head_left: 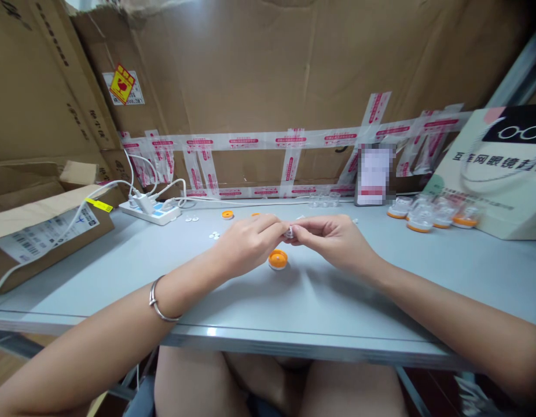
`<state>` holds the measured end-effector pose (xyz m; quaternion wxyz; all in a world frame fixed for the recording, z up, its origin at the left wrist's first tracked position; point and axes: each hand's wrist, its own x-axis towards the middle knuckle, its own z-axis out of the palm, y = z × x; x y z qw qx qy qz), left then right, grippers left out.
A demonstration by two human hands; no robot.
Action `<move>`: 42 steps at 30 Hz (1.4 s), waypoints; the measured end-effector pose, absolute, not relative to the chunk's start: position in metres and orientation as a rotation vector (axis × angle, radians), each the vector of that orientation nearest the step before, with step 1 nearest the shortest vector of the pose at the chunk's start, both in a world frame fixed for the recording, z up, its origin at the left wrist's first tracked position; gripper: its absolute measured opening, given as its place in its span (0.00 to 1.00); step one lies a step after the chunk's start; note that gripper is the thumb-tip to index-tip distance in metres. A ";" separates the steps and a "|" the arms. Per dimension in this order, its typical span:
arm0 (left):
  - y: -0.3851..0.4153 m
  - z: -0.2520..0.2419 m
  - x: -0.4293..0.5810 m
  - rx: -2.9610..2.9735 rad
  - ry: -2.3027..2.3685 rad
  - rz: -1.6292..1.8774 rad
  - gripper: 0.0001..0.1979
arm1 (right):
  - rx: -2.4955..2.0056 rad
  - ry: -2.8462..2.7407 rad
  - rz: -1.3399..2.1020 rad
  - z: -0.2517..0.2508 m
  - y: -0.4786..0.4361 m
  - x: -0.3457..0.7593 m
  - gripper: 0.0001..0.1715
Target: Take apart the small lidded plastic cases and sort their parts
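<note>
My left hand (252, 242) and my right hand (337, 240) meet over the middle of the table. Between their fingertips they pinch a small white plastic piece (289, 232), mostly covered by the fingers. Just below it on the tabletop sits a round orange cap (277, 259) with a white base and a raised centre. Another orange cap (227, 214) lies farther back on the left, and a third is partly hidden behind my left hand. Several small white discs (214, 235) are scattered left of my left hand. A metal bangle is on my left wrist.
Clear domed pieces on orange bases (421, 217) cluster at the right, near a pale paper bag (502, 191). A phone (373, 176) leans against the cardboard behind. A white power strip (150, 212) with cables and an open carton (46, 231) stand at the left.
</note>
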<state>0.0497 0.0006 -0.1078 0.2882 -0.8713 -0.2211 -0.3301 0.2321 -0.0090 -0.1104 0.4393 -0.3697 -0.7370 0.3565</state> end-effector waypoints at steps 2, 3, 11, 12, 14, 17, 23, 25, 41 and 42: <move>0.000 -0.109 0.050 -2.307 -0.588 -0.872 0.08 | -0.938 -1.855 0.817 -0.110 -0.010 0.231 0.15; 0.000 -0.110 0.051 -2.294 -0.588 -0.869 0.08 | -0.946 -1.864 0.786 -0.110 -0.010 0.231 0.14; -0.002 -0.115 0.054 -2.242 -0.612 -0.809 0.08 | -0.996 -1.908 0.611 -0.111 -0.013 0.228 0.13; -0.002 -0.115 0.054 -2.250 -0.611 -0.797 0.08 | -1.002 -1.917 0.603 -0.112 -0.012 0.228 0.13; -0.003 -0.116 0.054 -2.275 -0.609 -0.775 0.09 | -0.997 -1.914 0.630 -0.112 -0.011 0.229 0.12; -0.002 -0.116 0.053 -2.309 -0.628 -0.806 0.08 | -0.974 -1.861 0.777 -0.113 -0.008 0.230 0.14; 0.005 -0.116 0.052 -2.451 -0.701 -0.950 0.07 | -0.961 -1.703 1.073 -0.113 0.000 0.229 0.17; 0.007 -0.116 0.051 -2.519 -0.722 -0.998 0.06 | -0.963 -1.676 1.128 -0.113 0.001 0.229 0.17; 0.007 -0.113 0.057 -2.541 -0.614 -1.401 0.06 | -0.929 -1.708 1.007 -0.106 0.002 0.230 0.13; 0.008 -0.113 0.057 -2.535 -0.615 -1.408 0.06 | -0.939 -1.658 1.064 -0.106 0.004 0.231 0.13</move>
